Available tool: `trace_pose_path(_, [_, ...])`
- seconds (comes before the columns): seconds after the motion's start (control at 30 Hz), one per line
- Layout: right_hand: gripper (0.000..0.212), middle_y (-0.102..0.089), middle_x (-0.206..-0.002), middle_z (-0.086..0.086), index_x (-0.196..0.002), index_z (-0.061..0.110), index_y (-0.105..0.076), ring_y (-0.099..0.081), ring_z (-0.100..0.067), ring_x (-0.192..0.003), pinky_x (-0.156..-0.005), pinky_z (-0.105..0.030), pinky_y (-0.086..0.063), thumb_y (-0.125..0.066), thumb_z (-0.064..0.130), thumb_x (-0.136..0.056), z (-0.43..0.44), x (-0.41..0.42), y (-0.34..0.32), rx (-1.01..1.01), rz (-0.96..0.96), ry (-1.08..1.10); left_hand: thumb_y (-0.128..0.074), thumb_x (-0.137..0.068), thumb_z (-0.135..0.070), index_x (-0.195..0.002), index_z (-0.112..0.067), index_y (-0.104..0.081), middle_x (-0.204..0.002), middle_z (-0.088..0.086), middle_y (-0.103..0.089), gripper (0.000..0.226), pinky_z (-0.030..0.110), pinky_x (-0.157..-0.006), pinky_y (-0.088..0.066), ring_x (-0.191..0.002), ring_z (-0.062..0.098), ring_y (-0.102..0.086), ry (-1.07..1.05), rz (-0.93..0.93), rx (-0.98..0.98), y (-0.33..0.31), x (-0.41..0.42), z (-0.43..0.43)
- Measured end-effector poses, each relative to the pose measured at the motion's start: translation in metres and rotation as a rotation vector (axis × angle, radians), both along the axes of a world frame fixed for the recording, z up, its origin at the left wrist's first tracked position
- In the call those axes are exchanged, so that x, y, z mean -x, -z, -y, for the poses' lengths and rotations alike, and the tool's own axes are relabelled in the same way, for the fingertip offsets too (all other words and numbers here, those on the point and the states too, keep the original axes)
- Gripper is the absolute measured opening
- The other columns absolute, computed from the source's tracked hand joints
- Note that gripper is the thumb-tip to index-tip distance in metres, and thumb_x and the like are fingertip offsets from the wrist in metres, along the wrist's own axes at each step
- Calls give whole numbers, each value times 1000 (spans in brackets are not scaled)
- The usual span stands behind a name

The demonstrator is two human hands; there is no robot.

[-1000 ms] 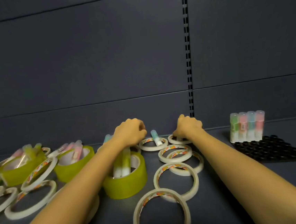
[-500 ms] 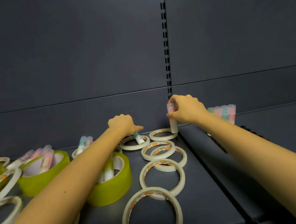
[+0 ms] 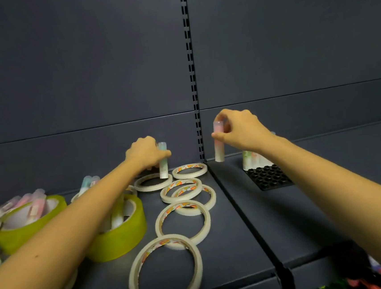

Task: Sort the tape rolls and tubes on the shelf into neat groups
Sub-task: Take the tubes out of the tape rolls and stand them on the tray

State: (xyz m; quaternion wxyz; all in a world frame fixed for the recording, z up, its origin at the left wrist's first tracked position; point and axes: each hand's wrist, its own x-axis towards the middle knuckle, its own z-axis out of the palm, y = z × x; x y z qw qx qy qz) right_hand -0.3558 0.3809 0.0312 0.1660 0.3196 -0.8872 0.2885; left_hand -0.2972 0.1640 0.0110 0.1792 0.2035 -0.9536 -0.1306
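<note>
**Shelf sort: one tube in each hand**

Left hand: fingers curled round a teal-capped tube, thumb laid across its front. The tube is upright. Its lower end is at the rim of the rearmost-left white tape ring (contact with the rim cannot be judged).

Right hand: fingers and thumb pinch the upper part of a pink-capped tube. It is also upright, low over the right section of the shelf, just right of the seam below the slotted upright. I cannot tell whether its base touches the shelf.

Left section: thin white rings lie flat in a loose, partly overlapping line from the back wall toward the front, the largest-looking one nearest the camera. Two yellow-green tape rolls sit left of that line, each with tubes leaning inside its core. The left forearm crosses over the nearer one.

Right section: a black tray with round sockets. Standing tubes are grouped at its back edge, partly hidden behind the right wrist.
</note>
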Motion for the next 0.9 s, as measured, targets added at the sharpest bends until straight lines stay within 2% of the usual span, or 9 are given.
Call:
trace_pose_path(0.1, [36, -63, -109, -5, -118, 19, -54, -57, -24, -99, -81, -28, -43, -62, 35, -87, -23, 4, -7, 37, -22, -17, -64, -82, -32, -64, -11, -55, -70, 11, -60, 30, 32, -62, -45, -67, 24, -55, 102, -181, -89, -6, -6, -19])
trace_pose_path(0.17, [35, -63, -105, -4, -118, 19, -54, -56, -21, -94, -77, -26, -39, -62, 34, -87, -39, 9, -11, 55, -19, -20, -67, -82, -30, -71, -5, -63, -76, 16, -64, 28, 39, -66, -53, -71, 26, -57, 178, -230, -123, -12, -9, -38])
trace_pose_path(0.23, [34, -64, -101, -3, -116, 19, -53, -57, -21, -92, -75, -26, -40, -62, 33, -87, -55, 17, -13, 74, -5, -32, -70, -80, -30, -75, 0, -66, -79, 19, -67, 31, 45, -72, -53, -71, 29, -60, 217, -263, -125, -18, -9, -58])
trace_pose_path(0.4, [30, -65, -90, -2, -110, 18, -52, -60, -21, -90, -74, -28, -42, -64, 30, -86, -96, 41, -10, 114, 15, -87, -75, -75, -24, -78, -14, -61, -73, 4, -66, 17, 43, -76, -56, -57, 14, -58, 234, -303, -109, -32, 4, -116])
trace_pose_path(0.5, [30, -66, -90, -1, -109, 18, -50, -59, -19, -88, -74, -27, -38, -65, 30, -85, -124, 59, -10, 108, 15, -117, -75, -74, -23, -82, -16, -60, -74, 2, -69, 18, 43, -81, -54, -63, 17, -61, 227, -270, -71, -34, 16, -154])
trace_pose_path(0.6, [29, -66, -89, -1, -107, 18, -51, -59, -19, -87, -74, -26, -37, -66, 30, -85, -145, 79, -7, 88, 28, -142, -76, -73, -31, -83, -18, -61, -76, -1, -69, 21, 40, -80, -54, -66, 17, -62, 209, -221, -30, -32, 29, -188])
trace_pose_path(0.73, [29, -66, -90, -4, -107, 17, -51, -60, -23, -89, -78, -31, -46, -66, 28, -85, -163, 98, 6, 59, 46, -196, -75, -73, -38, -86, -23, -65, -81, -6, -67, 22, 29, -73, -48, -77, 14, -60, 145, -213, 11, -21, 46, -224])
trace_pose_path(0.9, [29, -66, -92, -5, -107, 17, -49, -61, -28, -93, -86, -38, -49, -65, 27, -85, -174, 112, 20, 27, 60, -247, -69, -79, -38, -95, -24, -68, -95, -7, -69, 21, 28, -71, -44, -89, 16, -62, 83, -196, 49, -3, 67, -253])
